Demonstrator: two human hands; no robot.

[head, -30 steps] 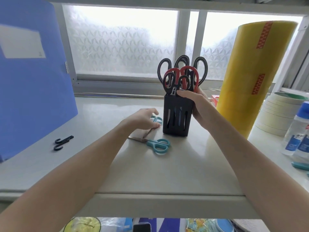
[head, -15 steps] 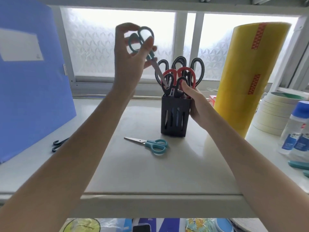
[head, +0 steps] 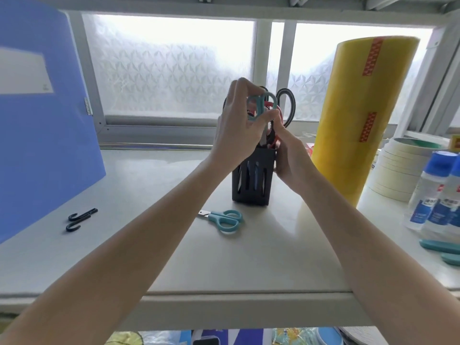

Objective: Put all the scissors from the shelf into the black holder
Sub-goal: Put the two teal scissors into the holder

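Left hand point(head: 236, 135) lowering teal scissors point(head: 261, 105) into black holder point(head: 251, 180), right hand point(head: 290, 155) clasping it — another pair point(head: 224, 219) left on shelf point(head: 149, 245).

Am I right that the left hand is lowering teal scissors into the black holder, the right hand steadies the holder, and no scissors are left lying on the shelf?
Not quite. In the head view one pair of teal scissors lies on the shelf in front of the black holder. The rest holds: the left hand has teal scissors at the holder, and the right hand grips its side.

Left hand point(head: 236, 130) lowering teal scissors point(head: 261, 105) into black holder point(head: 251, 180), blades perhaps inside
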